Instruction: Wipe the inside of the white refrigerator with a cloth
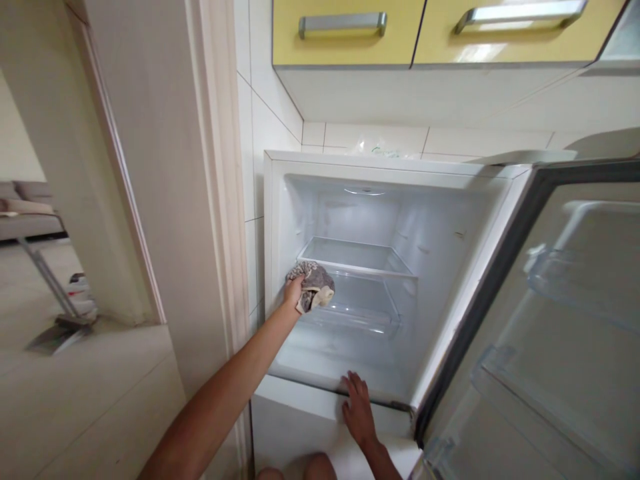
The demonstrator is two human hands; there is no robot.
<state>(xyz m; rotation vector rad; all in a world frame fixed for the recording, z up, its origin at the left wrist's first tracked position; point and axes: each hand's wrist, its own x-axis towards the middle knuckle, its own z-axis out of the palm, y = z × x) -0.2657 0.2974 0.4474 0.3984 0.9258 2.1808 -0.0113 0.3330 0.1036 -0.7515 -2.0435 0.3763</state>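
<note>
An open white fridge [273, 220] stands in front of me with its upper compartment empty. My left hand [294, 292] reaches inside and grips a crumpled grey and beige cloth [314, 283] held against the front left corner of the glass shelf [353, 257]. My right hand [357, 407] rests flat, fingers spread, on the bottom front edge of the compartment. The fridge door [560, 333] is swung open to the right, showing its clear door racks.
Yellow wall cabinets [345, 47] with metal handles hang above the fridge. White tiled wall [260, 133] and a door frame [215, 187] stand at left. Through the doorway lie a pale floor, a mop base [60, 330] and a sofa [27, 213].
</note>
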